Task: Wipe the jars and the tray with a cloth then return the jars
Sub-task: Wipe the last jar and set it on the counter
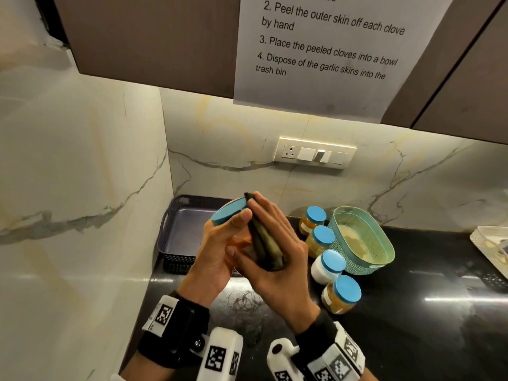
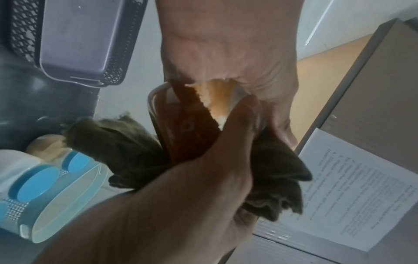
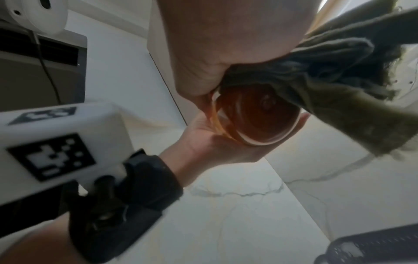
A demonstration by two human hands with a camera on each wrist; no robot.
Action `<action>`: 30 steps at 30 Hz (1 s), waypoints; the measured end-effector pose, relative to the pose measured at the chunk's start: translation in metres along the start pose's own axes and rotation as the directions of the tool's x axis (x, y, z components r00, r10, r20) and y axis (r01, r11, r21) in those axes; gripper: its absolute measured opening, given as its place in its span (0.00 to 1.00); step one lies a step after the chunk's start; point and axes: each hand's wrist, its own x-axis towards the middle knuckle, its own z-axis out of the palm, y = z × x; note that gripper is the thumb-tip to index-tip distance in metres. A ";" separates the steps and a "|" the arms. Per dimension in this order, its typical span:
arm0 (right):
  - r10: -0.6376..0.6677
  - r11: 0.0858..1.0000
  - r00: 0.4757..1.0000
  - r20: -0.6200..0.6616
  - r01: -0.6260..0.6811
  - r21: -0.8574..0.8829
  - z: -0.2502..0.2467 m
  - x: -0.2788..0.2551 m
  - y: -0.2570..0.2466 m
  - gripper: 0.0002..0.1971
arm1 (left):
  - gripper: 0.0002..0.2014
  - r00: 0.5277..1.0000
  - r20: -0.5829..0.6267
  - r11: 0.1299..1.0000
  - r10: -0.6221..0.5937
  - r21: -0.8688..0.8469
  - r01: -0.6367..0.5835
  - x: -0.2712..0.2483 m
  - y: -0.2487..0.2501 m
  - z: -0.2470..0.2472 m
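Observation:
My left hand (image 1: 220,243) grips a glass jar with a blue lid (image 1: 229,210), tilted in the air above the counter. Its amber base (image 3: 257,114) faces the right wrist camera. My right hand (image 1: 275,243) presses a folded olive-green cloth (image 1: 265,243) against the jar's side, fingers wrapped around the cloth. The cloth (image 2: 276,178) bunches around the jar (image 2: 192,130) in the left wrist view. An empty grey-purple mesh tray (image 1: 178,232) sits behind the hands in the corner. Several other blue-lidded jars (image 1: 341,294) stand in a row on the black counter to the right.
A teal perforated basket (image 1: 360,240) stands beside the jar row. A white tray (image 1: 492,243) sits at the far right edge. Marble walls close the corner at left and behind. A wall cabinet with a taped paper sheet (image 1: 330,50) hangs overhead.

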 end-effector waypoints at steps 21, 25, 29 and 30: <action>0.360 0.885 0.927 0.106 -0.375 0.274 -0.031 0.007 -0.008 0.38 | 0.43 0.990 0.065 0.991 -0.128 0.047 0.125 -0.009 0.008 0.006; 0.058 0.978 0.998 0.032 -0.063 0.198 -0.019 0.000 -0.011 0.34 | 0.42 0.991 0.047 0.992 -0.128 -0.002 0.128 -0.005 0.005 0.005; -0.090 0.995 0.996 0.018 0.089 0.044 -0.018 -0.003 -0.001 0.30 | 0.40 0.993 0.047 0.994 -0.112 0.014 0.111 -0.008 -0.002 0.002; -0.028 0.994 0.999 0.016 0.026 0.103 -0.018 -0.001 -0.002 0.30 | 0.38 0.994 0.038 0.994 -0.100 0.040 0.099 -0.009 -0.003 0.003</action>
